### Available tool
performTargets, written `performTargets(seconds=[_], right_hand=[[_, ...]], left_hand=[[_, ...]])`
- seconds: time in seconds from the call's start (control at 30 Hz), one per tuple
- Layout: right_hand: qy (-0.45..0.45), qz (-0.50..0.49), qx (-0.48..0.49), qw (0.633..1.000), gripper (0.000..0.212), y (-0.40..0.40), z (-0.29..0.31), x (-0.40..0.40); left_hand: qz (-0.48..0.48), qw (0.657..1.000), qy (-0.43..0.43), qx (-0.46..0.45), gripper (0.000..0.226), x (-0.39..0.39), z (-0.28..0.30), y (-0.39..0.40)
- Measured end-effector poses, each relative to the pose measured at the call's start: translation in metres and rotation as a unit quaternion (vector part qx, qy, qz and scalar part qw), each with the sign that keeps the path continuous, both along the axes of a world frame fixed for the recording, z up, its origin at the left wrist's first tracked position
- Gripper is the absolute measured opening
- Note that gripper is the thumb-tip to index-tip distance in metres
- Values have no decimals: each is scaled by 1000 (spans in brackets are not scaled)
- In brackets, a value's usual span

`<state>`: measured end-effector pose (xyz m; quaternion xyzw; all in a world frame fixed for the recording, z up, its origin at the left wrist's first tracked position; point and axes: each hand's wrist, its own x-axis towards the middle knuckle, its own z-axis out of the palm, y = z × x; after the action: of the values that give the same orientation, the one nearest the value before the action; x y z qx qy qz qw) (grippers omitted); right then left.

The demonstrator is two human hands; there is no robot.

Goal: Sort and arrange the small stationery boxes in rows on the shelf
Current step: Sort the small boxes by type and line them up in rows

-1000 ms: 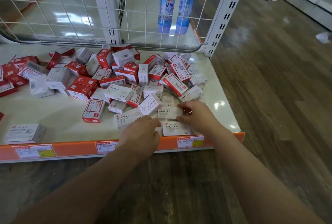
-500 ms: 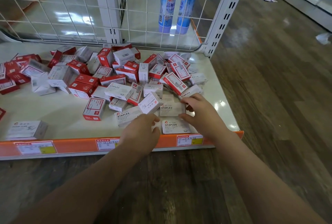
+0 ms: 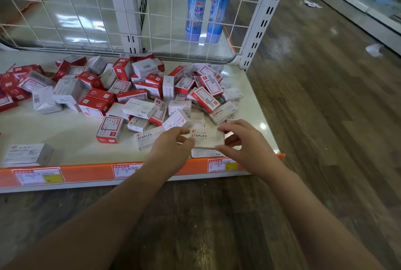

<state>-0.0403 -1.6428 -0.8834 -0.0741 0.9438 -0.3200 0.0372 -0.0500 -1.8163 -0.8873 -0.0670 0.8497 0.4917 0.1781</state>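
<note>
A jumble of small red and white stationery boxes [image 3: 138, 94] covers the back and middle of the low white shelf [image 3: 54, 139]. Near the front right edge, my left hand [image 3: 171, 150] and my right hand [image 3: 245, 146] pinch the two ends of a white STAPLES box [image 3: 206, 138], held just above another white box [image 3: 202, 153] that lies flat by the shelf lip. A further STAPLES box [image 3: 145, 138] lies just left of my left hand. A red-and-white box [image 3: 109, 128] lies apart from the pile.
A grey-white box [image 3: 26, 153] sits alone at the front left. An orange price strip [image 3: 86, 172] runs along the shelf front. A wire grid [image 3: 76, 9] backs the shelf, with two blue bottles [image 3: 206, 9] behind it. Wooden floor lies to the right.
Both hands have taken the white STAPLES box at its ends and lifted it slightly toward the front, over the box by the shelf lip.
</note>
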Motion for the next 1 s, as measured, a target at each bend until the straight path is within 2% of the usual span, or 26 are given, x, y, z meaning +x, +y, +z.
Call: performTargets(seconds=[0.27, 0.4, 0.53, 1.0], right_hand=[[-12, -14, -31, 999, 47, -4, -2, 2], [-19, -25, -86, 996, 48, -1, -4, 2], [-26, -31, -100, 994, 49, 1, -7, 1], [-14, -25, -49, 998, 45, 6, -12, 1]], left_hand=[[-2, 1000, -4, 24, 19, 8, -3, -6], [10, 999, 2, 37, 20, 8, -5, -6], [9, 999, 13, 34, 20, 8, -6, -5], [-8, 999, 29, 11, 36, 7, -12, 0]])
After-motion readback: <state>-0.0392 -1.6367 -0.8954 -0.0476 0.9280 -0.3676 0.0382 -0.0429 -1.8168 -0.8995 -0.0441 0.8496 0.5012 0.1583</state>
